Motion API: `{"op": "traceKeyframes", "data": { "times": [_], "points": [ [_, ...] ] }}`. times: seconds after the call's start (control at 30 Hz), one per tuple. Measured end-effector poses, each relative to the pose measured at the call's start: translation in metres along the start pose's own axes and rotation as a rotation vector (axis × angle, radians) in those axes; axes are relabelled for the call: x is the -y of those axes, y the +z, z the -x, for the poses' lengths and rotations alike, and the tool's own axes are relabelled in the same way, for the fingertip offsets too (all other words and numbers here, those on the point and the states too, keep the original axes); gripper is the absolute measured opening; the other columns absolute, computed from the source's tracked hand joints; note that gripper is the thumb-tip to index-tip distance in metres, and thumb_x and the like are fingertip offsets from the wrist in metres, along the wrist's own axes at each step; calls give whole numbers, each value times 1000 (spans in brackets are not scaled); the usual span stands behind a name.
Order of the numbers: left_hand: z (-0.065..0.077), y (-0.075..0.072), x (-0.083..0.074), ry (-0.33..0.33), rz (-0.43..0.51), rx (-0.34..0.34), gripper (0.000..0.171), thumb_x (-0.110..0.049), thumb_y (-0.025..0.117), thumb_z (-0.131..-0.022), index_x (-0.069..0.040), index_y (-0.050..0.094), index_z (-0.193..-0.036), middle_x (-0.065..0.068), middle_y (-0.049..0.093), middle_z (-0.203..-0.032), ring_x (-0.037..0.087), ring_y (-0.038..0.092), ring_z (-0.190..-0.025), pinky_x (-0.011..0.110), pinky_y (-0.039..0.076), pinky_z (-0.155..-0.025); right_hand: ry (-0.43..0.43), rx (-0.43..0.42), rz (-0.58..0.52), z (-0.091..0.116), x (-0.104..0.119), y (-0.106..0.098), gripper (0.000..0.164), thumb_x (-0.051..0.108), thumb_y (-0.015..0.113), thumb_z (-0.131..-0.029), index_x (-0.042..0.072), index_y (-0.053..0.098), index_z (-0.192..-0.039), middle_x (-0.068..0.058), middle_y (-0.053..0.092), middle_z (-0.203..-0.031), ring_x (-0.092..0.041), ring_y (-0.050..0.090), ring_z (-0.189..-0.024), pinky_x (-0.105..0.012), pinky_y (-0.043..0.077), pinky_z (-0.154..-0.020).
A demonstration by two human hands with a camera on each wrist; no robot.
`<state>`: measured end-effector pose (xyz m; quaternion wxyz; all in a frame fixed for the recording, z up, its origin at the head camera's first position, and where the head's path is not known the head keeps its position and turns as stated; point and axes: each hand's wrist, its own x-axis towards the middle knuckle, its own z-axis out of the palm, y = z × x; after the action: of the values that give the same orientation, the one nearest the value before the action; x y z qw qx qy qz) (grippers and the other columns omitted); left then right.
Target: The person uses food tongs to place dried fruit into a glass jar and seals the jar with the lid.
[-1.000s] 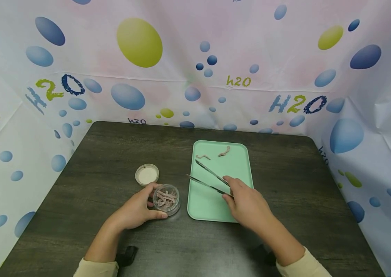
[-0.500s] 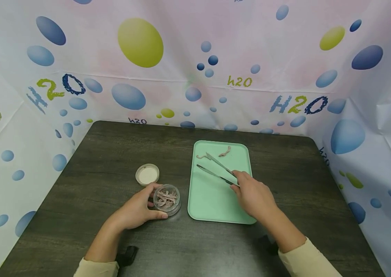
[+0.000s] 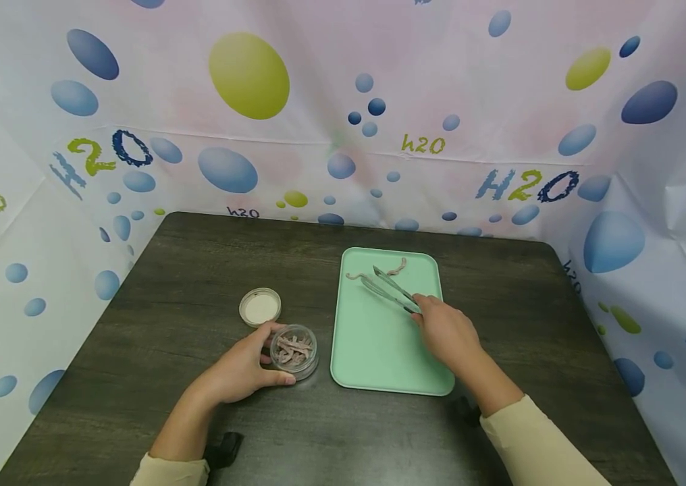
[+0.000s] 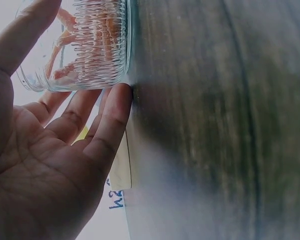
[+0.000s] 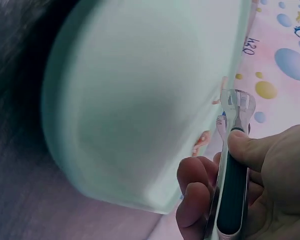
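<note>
My left hand (image 3: 236,371) grips a clear glass jar (image 3: 304,372) standing on the table, thumb at the near side and fingers at the far side. Thin pinkish-brown strips (image 3: 293,349) fill the jar, which has no lid on. Over a mint-green tray (image 3: 373,358), my right hand (image 3: 449,334) holds metal tongs (image 3: 396,285) with dark grip panels (image 5: 232,195). Their arms are spread, and the tips point at the tray's far part. One curved strip (image 3: 353,276) lies left of the tips; another strip (image 3: 401,265) lies behind them, partly covered by the tongs.
A round pale lid (image 3: 260,307) lies on the dark wooden table (image 3: 197,270) just behind the jar. Left of the tray is the jar, a short gap between them. A printed sheet with blue and green drops (image 3: 294,169) hangs behind the table.
My right hand and the tongs have moved away and to the right, from the tray's left edge towards the strip at the far right. The tong arms have drawn closer together. The left hand stays put.
</note>
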<state>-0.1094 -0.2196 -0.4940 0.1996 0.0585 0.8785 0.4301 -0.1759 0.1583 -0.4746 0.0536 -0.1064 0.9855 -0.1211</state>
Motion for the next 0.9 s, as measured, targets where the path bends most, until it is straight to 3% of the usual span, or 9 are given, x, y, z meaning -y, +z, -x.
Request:
{"op": "traceKeyframes", "data": {
  "times": [0.3,0.63,0.9],
  "points": [
    [0,-1,0,13,-2,1,91,-37,96,-85,-16,45,-157,13,64,-136,32,69,-122,52,60,-102,22,34,-9,-10,-4,4,45,23,66,-110,8,62,-152,-20,71,-143,-41,76,-110,-52,62,-77],
    [0,0,1,18,8,2,91,-36,96,-85,-15,46,-157,13,64,-138,31,68,-123,52,59,-104,47,44,-38,-16,-6,3,42,23,66,-110,12,66,-150,-20,72,-143,-41,75,-112,-43,58,-67],
    [0,0,2,5,6,1,92,-38,96,-84,-15,45,-157,13,64,-138,32,69,-122,52,59,-104,36,5,-35,-18,-8,5,37,19,67,-109,11,71,-145,-21,77,-133,-38,77,-98,-43,57,-65]
  ]
}}
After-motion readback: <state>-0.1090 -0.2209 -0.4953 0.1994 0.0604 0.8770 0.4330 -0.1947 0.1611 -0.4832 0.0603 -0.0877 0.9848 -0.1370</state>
